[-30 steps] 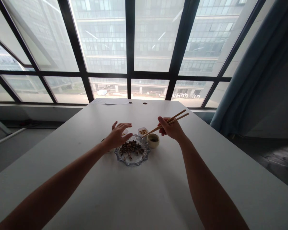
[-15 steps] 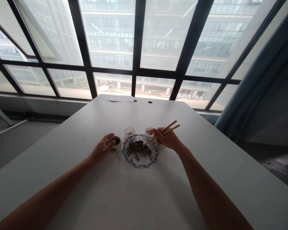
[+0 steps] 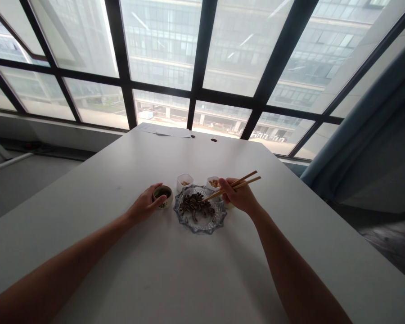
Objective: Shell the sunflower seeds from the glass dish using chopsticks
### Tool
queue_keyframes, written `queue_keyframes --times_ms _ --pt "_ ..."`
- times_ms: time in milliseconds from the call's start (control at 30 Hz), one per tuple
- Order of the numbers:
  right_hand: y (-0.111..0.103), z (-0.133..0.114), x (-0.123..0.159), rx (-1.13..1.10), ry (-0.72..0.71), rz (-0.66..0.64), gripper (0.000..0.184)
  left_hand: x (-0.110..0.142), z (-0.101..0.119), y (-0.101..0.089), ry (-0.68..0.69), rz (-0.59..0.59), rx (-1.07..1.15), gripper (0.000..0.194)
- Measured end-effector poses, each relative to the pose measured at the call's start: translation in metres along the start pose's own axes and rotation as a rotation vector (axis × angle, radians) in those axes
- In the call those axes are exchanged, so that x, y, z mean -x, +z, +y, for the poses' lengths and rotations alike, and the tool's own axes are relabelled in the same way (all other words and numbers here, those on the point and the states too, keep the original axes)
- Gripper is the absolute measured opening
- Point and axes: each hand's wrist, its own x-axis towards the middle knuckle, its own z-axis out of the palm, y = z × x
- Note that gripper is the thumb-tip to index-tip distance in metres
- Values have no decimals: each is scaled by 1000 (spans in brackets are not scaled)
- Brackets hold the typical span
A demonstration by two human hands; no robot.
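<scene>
A scalloped glass plate (image 3: 202,227) heaped with dark sunflower seeds (image 3: 196,206) lies in the middle of the white table (image 3: 175,270). My right hand (image 3: 239,196) grips a pair of wooden chopsticks (image 3: 239,184), whose tips point down-left over the seeds. My left hand (image 3: 143,206) wraps its fingers round a small brown cup (image 3: 163,195) just left of the plate. Two small white tubs stand behind the plate, the left tub (image 3: 184,181) and the right tub (image 3: 213,182), each with light bits inside. A cream cup is mostly hidden behind my right hand.
Sheets of paper (image 3: 162,130) lie at the table's far edge next to a round cable hole (image 3: 213,140). Large dark-framed windows (image 3: 195,67) rise beyond the table. A blue curtain (image 3: 367,130) hangs at the right.
My left hand came down from above the plate and closed on the brown cup. My right hand lowered the chopsticks toward the seeds. The view shifted, so everything sits a little higher.
</scene>
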Motion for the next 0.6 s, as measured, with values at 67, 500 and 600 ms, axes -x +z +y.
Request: queue_keyframes --times_ms 67,500,600 --pt "-1 1 0 -13 0 9 65 0 -1 0 -4 -2 7 79" --pt "-36 -8 -5 -107 129 267 63 0 0 0 -1 -5 10 79" --pt "-58 -14 -2 -69 81 384 61 0 -1 1 3 9 5 78"
